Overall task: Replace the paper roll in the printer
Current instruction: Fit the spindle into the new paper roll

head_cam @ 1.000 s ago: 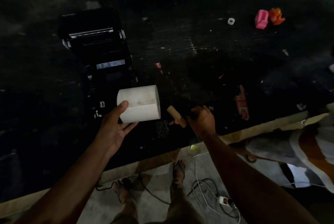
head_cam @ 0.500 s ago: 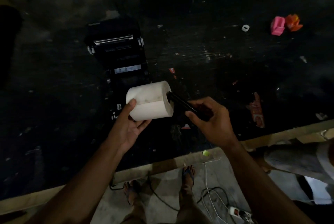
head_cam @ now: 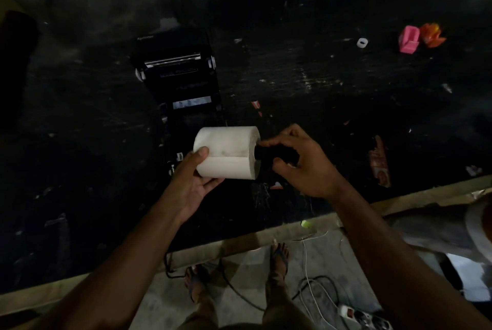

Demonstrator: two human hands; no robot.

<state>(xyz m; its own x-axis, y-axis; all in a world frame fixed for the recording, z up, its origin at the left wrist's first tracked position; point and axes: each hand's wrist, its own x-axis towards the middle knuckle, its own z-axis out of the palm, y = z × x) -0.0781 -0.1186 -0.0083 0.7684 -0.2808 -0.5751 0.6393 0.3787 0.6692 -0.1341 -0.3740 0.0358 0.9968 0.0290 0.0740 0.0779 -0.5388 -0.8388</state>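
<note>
Head view: a dark, scuffed counter (head_cam: 306, 85), its pale front edge running from lower left up to the right.
Printer (head_cam: 181, 74): black, lid open, toward the back left of the counter, well clear of every edge.
Open room: bare dark surface on the printer's left and right; small litter only.
Far right corner: a pink block (head_cam: 409, 38), an orange piece (head_cam: 431, 35) just beside it, a small white ring (head_cam: 362, 42) near them.
Paper roll (head_cam: 226, 152): white, lying sideways in the air just in front of the printer, above the counter.
Left hand (head_cam: 192, 183): palm up under the roll, thumb on its near face, fingers wrapped round it.
Right hand (head_cam: 300, 162): fingers pinched on a black spindle (head_cam: 274, 153) at the roll's right end.
Floor below: cables and a power strip (head_cam: 364, 316).
</note>
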